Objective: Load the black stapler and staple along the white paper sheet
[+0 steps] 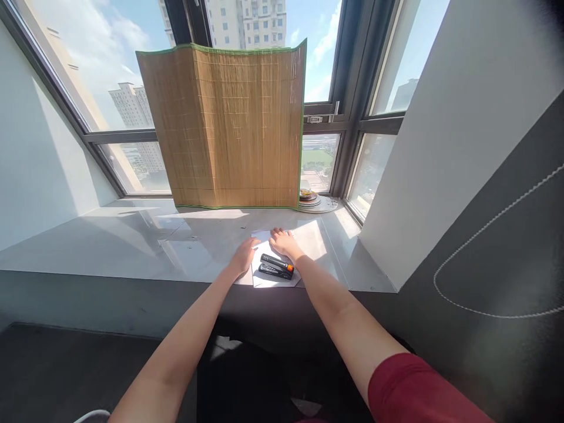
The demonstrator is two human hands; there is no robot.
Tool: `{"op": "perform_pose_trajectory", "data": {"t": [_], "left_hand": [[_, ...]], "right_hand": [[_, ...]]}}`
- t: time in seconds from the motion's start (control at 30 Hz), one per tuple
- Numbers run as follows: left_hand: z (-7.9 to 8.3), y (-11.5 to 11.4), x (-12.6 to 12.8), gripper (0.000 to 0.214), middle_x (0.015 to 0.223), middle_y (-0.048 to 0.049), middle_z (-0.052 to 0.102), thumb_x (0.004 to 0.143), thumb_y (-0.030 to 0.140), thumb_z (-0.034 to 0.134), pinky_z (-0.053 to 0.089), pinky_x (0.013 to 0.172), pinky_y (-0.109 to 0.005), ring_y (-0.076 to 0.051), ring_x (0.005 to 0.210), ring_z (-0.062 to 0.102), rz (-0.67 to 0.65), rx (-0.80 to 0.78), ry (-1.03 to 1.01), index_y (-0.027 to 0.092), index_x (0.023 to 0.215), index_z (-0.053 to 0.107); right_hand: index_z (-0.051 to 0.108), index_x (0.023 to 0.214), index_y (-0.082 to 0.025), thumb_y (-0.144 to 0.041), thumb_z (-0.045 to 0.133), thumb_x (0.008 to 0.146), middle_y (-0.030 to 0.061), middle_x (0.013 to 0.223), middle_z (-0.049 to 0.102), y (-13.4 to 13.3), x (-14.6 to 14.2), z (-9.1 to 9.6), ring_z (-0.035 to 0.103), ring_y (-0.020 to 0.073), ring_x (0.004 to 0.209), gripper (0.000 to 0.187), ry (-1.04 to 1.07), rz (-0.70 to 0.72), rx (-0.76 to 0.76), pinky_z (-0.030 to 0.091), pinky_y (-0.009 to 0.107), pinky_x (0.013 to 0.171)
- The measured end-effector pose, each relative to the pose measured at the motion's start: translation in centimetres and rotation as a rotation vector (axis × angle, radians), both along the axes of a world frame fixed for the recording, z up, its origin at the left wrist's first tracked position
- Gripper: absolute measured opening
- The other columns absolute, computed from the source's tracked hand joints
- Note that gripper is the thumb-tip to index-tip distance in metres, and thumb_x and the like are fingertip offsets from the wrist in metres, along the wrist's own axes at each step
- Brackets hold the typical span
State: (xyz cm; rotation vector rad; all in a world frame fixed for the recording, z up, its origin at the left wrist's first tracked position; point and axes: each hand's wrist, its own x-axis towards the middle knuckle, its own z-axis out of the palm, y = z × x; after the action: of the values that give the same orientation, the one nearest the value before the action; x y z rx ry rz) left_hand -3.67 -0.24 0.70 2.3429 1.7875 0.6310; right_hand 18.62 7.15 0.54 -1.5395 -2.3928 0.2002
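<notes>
Both hands press flat, grasping nothing: left hand (244,256) on the paper (264,278)'s left edge, right hand (284,241) farther up. Between them the stapler (277,266) lies crosswise on the windowsill (132,247), orange end pointing right.

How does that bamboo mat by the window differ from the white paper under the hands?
The bamboo mat stands upright, bent in panels; the paper lies flat. The mat is tan with green edging, the paper white. The mat is far larger than the paper. The left hand and right hand touch the paper, which bears a stapler; neither touches the mat. Both rest on the sill.
</notes>
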Motion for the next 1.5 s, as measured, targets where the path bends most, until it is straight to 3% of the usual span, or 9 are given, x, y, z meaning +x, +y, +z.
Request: {"op": "perform_pose_trajectory", "data": {"t": [0.1,0.4,0.57,0.77,0.83,0.93,1.07,1.27,1.5], "left_hand": [[-0.8,0.5,2.2,0.060,0.167,-0.0129,0.061,0.103,0.009,0.044,0.039,0.134,-0.051,-0.033,0.159,0.052,-0.057,-0.023,0.065,0.023,0.155,0.069],[-0.9,-0.1,2.3,0.053,0.175,-0.0125,0.053,0.110,0.017,0.042,0.031,0.138,-0.058,-0.031,0.165,0.045,0.004,-0.063,0.063,0.024,0.158,0.064],[-1.0,0.0,2.4,0.051,0.172,-0.0118,0.055,0.108,0.015,0.045,0.032,0.138,-0.052,-0.028,0.163,0.048,0.013,-0.034,0.053,0.026,0.154,0.067],[-1.4,0.4,2.0,0.052,0.173,-0.0116,0.054,0.109,0.018,0.042,0.034,0.137,-0.050,-0.029,0.164,0.047,0.019,-0.030,0.032,0.024,0.154,0.068],[-1.5,0.5,1.9,0.053,0.173,-0.0131,0.055,0.109,0.019,0.042,0.035,0.137,-0.051,-0.030,0.164,0.047,0.023,-0.020,0.032,0.023,0.156,0.067],[-1.7,0.6,1.8,0.054,0.172,-0.0136,0.055,0.109,0.019,0.042,0.035,0.137,-0.055,-0.030,0.164,0.047,0.017,-0.003,0.045,0.022,0.157,0.066],[-2.0,0.9,1.4,0.057,0.173,-0.0137,0.055,0.107,0.016,0.039,0.038,0.135,-0.055,-0.032,0.165,0.046,0.003,-0.019,0.084,0.022,0.158,0.065],[-1.9,1.1,1.1,0.061,0.177,-0.0132,0.048,0.106,0.013,0.036,0.034,0.137,-0.051,-0.030,0.168,0.042,-0.023,-0.030,0.118,0.025,0.161,0.060],[-2.1,1.3,1.3,0.058,0.175,-0.0158,0.051,0.108,0.016,0.036,0.035,0.137,-0.053,-0.034,0.167,0.043,-0.003,-0.043,0.058,0.023,0.158,0.062]], "right_hand": [[0.053,0.164,-0.016,-0.033,0.037,0.117,0.0163,0.178,0.042,0.2,0.4,0.0,0.037,0.0319,0.165,0.053,-0.015,-0.012,0.008,0.028,0.057,0.135],[0.067,0.148,-0.015,-0.034,0.042,0.116,0.0202,0.176,0.043,-0.8,1.9,0.1,0.040,0.0363,0.163,0.045,0.002,0.000,0.042,0.034,0.056,0.132],[0.065,0.156,-0.024,-0.036,0.049,0.114,0.0100,0.174,0.050,-2.7,6.3,-1.4,0.043,0.0299,0.163,0.047,0.006,0.121,0.000,0.034,0.049,0.135],[0.078,0.140,-0.025,-0.041,0.048,0.110,0.0098,0.149,0.073,-6.5,10.0,-1.5,0.064,0.0292,0.146,0.045,0.507,0.247,-0.049,0.047,0.048,0.128],[0.075,0.145,-0.027,-0.050,0.050,0.110,0.0079,0.146,0.075,-7.5,9.7,-1.1,0.069,0.0291,0.139,0.049,0.580,0.349,-0.081,0.055,0.045,0.117],[0.077,0.140,-0.028,-0.059,0.076,0.094,0.0079,0.136,0.078,-8.4,8.2,-1.2,0.074,0.0328,0.122,0.056,0.562,0.426,-0.109,0.060,0.042,0.101],[0.083,0.106,-0.030,-0.048,0.085,0.086,0.0049,0.102,0.080,-7.8,5.9,-2.2,0.074,0.0298,0.099,0.027,0.485,0.319,-0.004,0.059,0.042,0.097],[0.079,0.117,-0.025,-0.037,0.070,0.091,0.0075,0.115,0.081,-4.8,5.4,-1.1,0.075,0.0289,0.107,0.030,0.764,0.245,-0.019,0.061,0.043,0.100],[0.082,0.118,-0.029,-0.039,0.073,0.098,0.0073,0.118,0.077,-3.3,4.9,-0.7,0.072,0.0271,0.113,0.024,0.599,0.249,0.036,0.059,0.042,0.107]]}}
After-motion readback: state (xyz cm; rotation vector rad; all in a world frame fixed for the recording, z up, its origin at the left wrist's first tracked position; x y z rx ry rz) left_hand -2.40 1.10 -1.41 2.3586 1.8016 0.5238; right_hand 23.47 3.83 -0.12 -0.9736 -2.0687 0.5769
